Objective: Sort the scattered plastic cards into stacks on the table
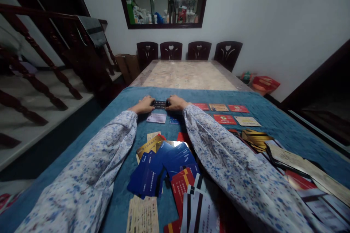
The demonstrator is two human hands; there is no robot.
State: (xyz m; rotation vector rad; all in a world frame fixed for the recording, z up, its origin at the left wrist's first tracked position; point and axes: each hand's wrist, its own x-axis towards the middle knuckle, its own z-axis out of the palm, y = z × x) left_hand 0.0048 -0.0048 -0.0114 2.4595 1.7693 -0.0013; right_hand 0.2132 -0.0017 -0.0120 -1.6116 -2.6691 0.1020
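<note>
Both my arms, in white sleeves with a blue floral print, reach far out over a blue cloth. My left hand and my right hand grip the two ends of a small dark card, fingers curled on it. Just below it lie a pale lilac card and a blue card. To the right, red and beige cards sit in two neat rows on the cloth.
A loose heap of blue, red and striped cards lies between my forearms, and gold, black and beige cards spread right. Beyond the cloth is a marble tabletop with dark chairs. A wooden stair railing stands left.
</note>
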